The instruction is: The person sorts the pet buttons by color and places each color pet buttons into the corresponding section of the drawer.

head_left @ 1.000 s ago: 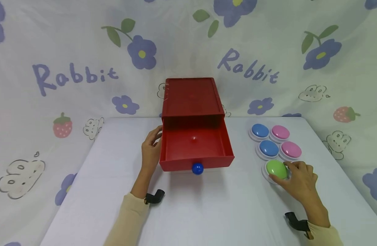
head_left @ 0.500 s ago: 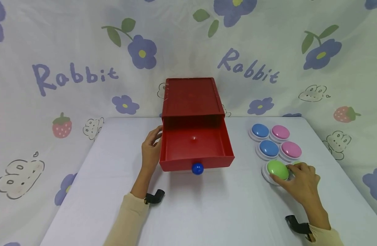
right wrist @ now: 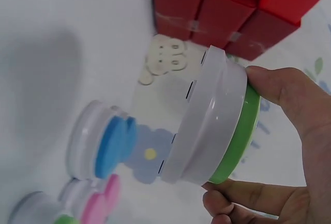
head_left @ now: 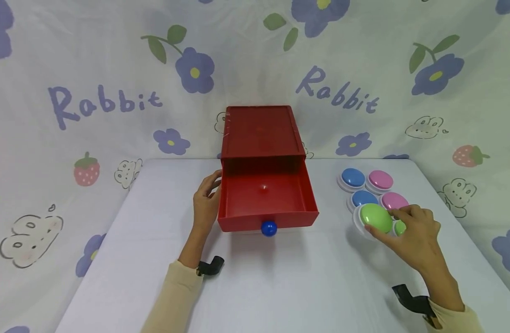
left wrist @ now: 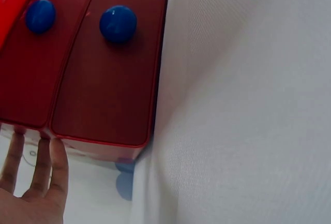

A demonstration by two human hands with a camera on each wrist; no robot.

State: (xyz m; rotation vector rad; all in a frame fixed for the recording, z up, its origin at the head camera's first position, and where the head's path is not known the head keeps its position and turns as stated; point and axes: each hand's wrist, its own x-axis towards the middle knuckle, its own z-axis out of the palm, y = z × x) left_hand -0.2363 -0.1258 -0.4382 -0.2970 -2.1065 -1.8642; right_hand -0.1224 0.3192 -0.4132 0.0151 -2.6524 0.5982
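Observation:
My right hand (head_left: 421,238) pinches a green push button (head_left: 375,218) with a white base between thumb and fingers. The right wrist view shows that button (right wrist: 209,125) tipped on its side in the grip, clear of the table. A red drawer cabinet (head_left: 261,132) stands in the middle, its top drawer (head_left: 263,196) pulled out and bare inside, with a blue knob (head_left: 269,228) in front. Against the cabinet's left side rests my left hand (head_left: 206,206); in the left wrist view its straight fingertips touch the wall below the shut drawers (left wrist: 103,79).
A second green button (head_left: 399,227) sits partly behind my right hand. Beyond it stand two blue buttons (head_left: 353,177) and two pink buttons (head_left: 380,179) on the white table (head_left: 304,282). A printed curtain (head_left: 255,55) hangs behind.
The right hand has raised the green button off the table, and the second green button behind it shows more. The left hand and the red cabinet have stayed put.

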